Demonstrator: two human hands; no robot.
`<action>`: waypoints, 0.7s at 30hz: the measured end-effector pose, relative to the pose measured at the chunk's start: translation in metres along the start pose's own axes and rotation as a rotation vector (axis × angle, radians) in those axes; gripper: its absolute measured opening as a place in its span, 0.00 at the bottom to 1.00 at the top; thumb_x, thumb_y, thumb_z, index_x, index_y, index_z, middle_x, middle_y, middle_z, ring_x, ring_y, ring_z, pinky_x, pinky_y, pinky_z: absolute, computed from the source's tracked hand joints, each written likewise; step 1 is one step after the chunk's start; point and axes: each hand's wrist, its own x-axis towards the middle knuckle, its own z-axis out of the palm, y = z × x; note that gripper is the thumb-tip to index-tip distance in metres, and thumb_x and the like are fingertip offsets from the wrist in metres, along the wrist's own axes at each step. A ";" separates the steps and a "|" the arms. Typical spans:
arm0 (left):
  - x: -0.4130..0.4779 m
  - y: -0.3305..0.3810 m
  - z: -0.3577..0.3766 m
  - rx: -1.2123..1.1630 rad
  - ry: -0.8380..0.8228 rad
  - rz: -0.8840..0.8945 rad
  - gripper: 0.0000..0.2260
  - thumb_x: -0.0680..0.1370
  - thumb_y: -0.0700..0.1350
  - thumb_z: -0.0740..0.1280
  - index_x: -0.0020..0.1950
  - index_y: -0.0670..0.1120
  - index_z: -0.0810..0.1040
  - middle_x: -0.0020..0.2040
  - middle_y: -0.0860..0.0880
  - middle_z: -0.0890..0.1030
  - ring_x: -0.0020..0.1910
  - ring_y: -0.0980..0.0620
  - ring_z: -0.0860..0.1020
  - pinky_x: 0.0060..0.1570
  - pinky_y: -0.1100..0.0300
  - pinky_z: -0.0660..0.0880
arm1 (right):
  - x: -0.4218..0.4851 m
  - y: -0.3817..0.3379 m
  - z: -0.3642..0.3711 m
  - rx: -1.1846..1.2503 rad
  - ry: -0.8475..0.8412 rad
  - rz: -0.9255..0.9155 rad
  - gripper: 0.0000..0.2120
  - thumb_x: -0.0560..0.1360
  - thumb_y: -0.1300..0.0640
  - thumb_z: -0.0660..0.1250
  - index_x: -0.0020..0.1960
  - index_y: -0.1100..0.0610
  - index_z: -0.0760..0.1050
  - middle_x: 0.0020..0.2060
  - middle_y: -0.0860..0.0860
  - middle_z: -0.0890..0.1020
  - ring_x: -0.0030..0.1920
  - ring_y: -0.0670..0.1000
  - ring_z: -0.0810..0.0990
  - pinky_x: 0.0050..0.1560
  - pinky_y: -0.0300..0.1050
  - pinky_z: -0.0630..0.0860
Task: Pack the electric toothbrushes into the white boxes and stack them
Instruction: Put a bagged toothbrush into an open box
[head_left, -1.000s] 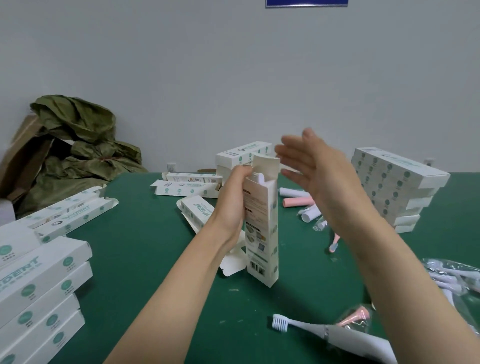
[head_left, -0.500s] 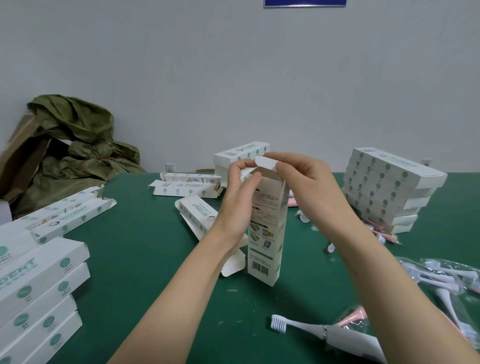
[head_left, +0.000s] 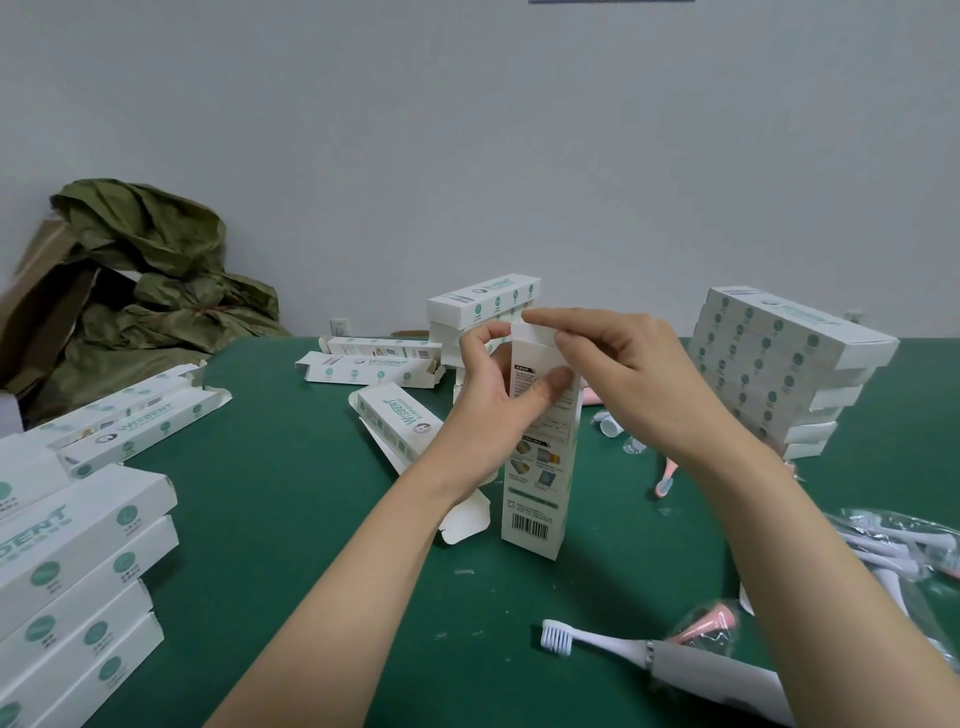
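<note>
The white box (head_left: 537, 467) is standing on end on the green table (head_left: 291, 519), left of the tall stack of packed boxes (head_left: 779, 369) and apart from it. Its long axis is running nearly vertical, barcode end down, flap end pointing up. The left hand (head_left: 488, 395) is gripping its upper part, thumb lying across the printed face. The right hand (head_left: 618, 364) is pinching the top flap (head_left: 535, 332) with curled fingers. A white toothbrush (head_left: 623, 647) is lying well nearer the person than the stack, bristles pointing left.
</note>
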 end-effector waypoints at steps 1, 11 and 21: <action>0.000 0.000 0.000 -0.003 0.004 0.000 0.19 0.76 0.48 0.68 0.60 0.54 0.61 0.56 0.46 0.79 0.55 0.51 0.79 0.57 0.49 0.76 | 0.000 0.001 -0.001 -0.010 -0.008 -0.011 0.16 0.79 0.62 0.59 0.59 0.50 0.79 0.23 0.51 0.69 0.21 0.44 0.62 0.24 0.31 0.59; -0.002 0.004 0.014 0.326 0.215 0.042 0.24 0.64 0.48 0.74 0.56 0.48 0.69 0.48 0.51 0.79 0.48 0.53 0.80 0.45 0.54 0.78 | -0.001 0.001 0.013 -0.138 -0.034 -0.161 0.13 0.80 0.60 0.60 0.60 0.56 0.79 0.60 0.47 0.79 0.62 0.37 0.70 0.62 0.29 0.66; 0.003 0.020 -0.026 -0.168 0.380 -0.001 0.20 0.63 0.45 0.77 0.52 0.49 0.75 0.45 0.54 0.82 0.47 0.57 0.81 0.47 0.62 0.78 | 0.008 0.035 -0.006 0.134 0.023 0.532 0.13 0.79 0.45 0.56 0.57 0.51 0.73 0.55 0.53 0.80 0.51 0.49 0.81 0.58 0.56 0.77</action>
